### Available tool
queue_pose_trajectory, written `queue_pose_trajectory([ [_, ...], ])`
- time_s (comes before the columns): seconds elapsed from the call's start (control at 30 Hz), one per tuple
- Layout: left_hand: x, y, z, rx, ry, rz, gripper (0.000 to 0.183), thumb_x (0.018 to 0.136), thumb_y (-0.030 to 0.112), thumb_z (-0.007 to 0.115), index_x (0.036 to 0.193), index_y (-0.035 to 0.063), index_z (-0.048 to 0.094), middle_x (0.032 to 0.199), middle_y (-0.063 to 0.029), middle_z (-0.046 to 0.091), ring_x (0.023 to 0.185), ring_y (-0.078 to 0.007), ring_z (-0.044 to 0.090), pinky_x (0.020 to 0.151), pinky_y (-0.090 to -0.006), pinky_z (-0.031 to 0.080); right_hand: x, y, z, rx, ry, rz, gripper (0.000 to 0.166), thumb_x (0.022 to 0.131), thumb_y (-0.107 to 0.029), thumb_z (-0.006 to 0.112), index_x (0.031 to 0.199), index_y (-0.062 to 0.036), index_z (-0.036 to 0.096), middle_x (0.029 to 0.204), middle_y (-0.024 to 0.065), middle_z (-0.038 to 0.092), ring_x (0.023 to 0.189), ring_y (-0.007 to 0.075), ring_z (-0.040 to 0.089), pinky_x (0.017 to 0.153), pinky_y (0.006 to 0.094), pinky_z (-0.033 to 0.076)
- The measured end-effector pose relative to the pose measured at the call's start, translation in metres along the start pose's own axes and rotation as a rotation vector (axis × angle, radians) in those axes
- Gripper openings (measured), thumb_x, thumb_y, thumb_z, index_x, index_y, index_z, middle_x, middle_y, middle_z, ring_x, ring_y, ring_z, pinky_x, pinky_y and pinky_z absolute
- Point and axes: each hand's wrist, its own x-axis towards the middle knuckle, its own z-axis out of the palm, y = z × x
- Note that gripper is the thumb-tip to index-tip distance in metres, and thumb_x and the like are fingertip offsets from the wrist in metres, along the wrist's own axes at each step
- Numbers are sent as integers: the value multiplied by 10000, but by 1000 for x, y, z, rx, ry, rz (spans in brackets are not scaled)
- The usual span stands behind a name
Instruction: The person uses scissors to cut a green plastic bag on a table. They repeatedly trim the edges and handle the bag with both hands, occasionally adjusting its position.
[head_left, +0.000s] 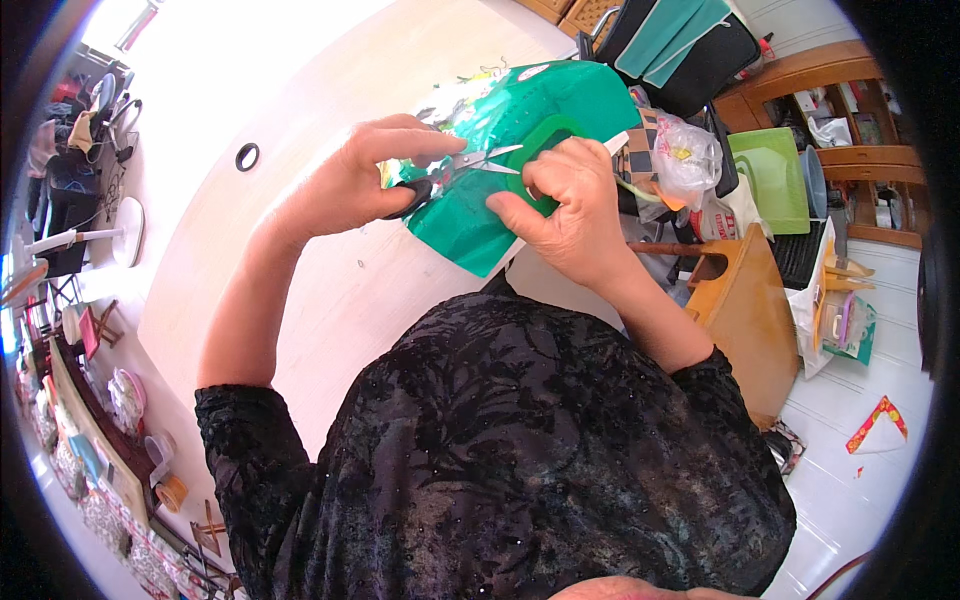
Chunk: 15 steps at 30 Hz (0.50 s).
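Observation:
A glossy green bag (457, 236) with a printed picture lies on the pale table, stretched under both hands. My left hand (360, 172) holds a pair of scissors (472, 160) by its black handles. The scissor blades are spread apart and point right, over the bag, towards the green strap handle (536, 142). Curled at that strap are the fingers of my right hand (577, 202), with the thumb held apart from them. The blade tips are close to the strap; whether they touch it, I cannot tell.
A black ring (247, 157), like a tape roll, lies on the table (330, 300) at left. To the right are a clear plastic bag (686, 154), a light-green board (769, 180) and a wooden stool or chair part (750, 330). Loose threads stick up at the bag's far edge.

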Motion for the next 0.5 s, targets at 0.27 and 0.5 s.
queue_pose_trajectory([
  [0.27,-10,19,-2,80,19,-148,429,654,-63,571,1058,61,649,727,-70,609,631,-148,584,600,-260,473,-8,6,13,29,84,-12,263,658,-253,705,592,-61,537,597,43,498,663,230,481,744,361,334],
  [0.5,-2,12,9,152,116,-66,409,632,-68,574,1013,57,654,719,-60,593,642,-149,563,601,-259,465,-7,5,23,-37,106,-47,196,652,-220,687,612,-65,573,621,51,520,693,226,495,757,370,336],
])
